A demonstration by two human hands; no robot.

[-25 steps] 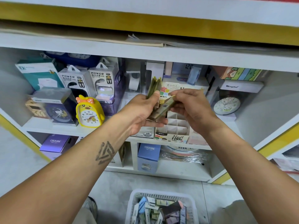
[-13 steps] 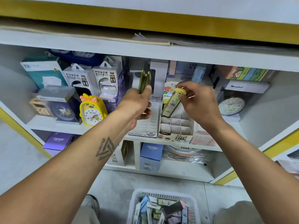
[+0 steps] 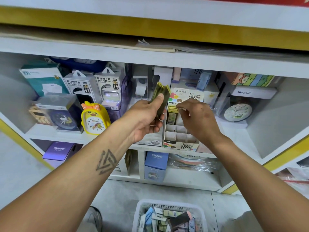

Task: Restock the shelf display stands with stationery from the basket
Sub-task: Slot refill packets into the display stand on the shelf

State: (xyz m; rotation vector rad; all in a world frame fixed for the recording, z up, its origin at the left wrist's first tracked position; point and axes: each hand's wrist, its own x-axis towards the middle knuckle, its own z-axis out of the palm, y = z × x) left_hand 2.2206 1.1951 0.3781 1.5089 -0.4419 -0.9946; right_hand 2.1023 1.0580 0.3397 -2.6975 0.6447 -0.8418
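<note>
My left hand (image 3: 145,118) grips a fanned bundle of olive-green lead refill packs (image 3: 161,92), held upright in front of the shelf. My right hand (image 3: 199,119) reaches over the cardboard display stand (image 3: 180,144) marked 0.7 HB. Its fingertips pinch the yellow top of a lead refill pack (image 3: 172,115) that stands in the stand's back-left compartment, with others behind it. The stand's front compartments show bare white dividers. The white basket (image 3: 139,210) of mixed stationery sits on the floor below, between my arms.
A second stand marked 2B (image 3: 155,141) sits left of the 0.7 HB stand, mostly hidden by my left hand. A yellow duck clock (image 3: 94,119), power bank boxes (image 3: 107,84) and a round clock (image 3: 238,112) flank the stands. CRUHRE boxes (image 3: 156,163) fill the lower shelf.
My right hand took one pack from the bundle, carried it right and lowered it into the stand's back-left compartment. My left hand lifted the bundle slightly and stayed in place.
</note>
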